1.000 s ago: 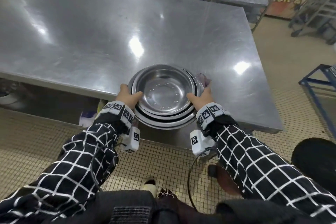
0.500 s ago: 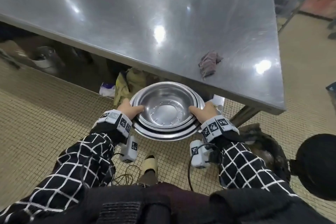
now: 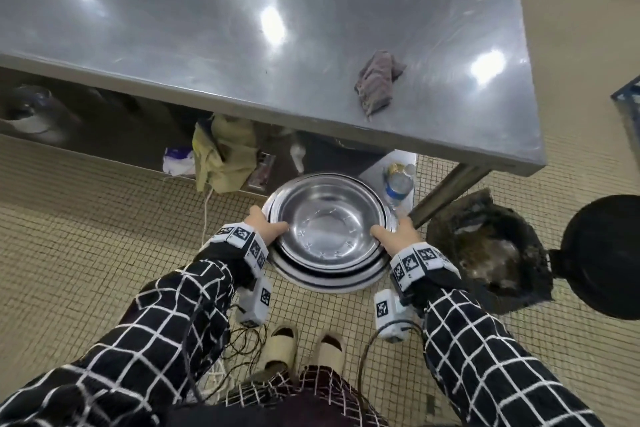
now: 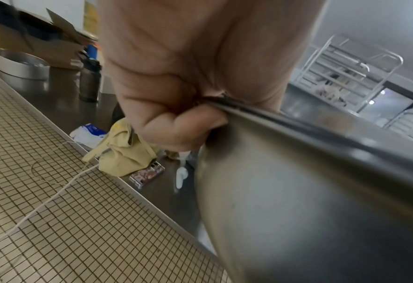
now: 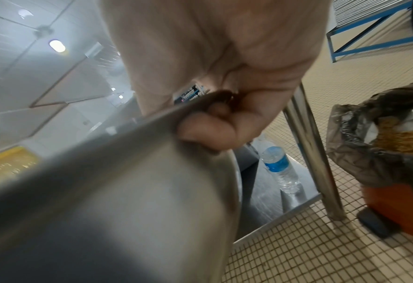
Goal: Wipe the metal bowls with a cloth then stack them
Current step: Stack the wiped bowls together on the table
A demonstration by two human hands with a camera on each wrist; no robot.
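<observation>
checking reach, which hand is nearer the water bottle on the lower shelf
Right. The right hand grips the bowl stack's rim just beside the water bottle; the left hand grips the opposite rim.

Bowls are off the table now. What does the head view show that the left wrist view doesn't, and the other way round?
Head only: the cloth lying on the table, the right hand on the stack's far rim, the bin.
Left wrist only: left fingers curled under the rim, a dark flask on the lower shelf.
Both: the left hand gripping the stacked bowls, the yellow bag, the phone.
</observation>
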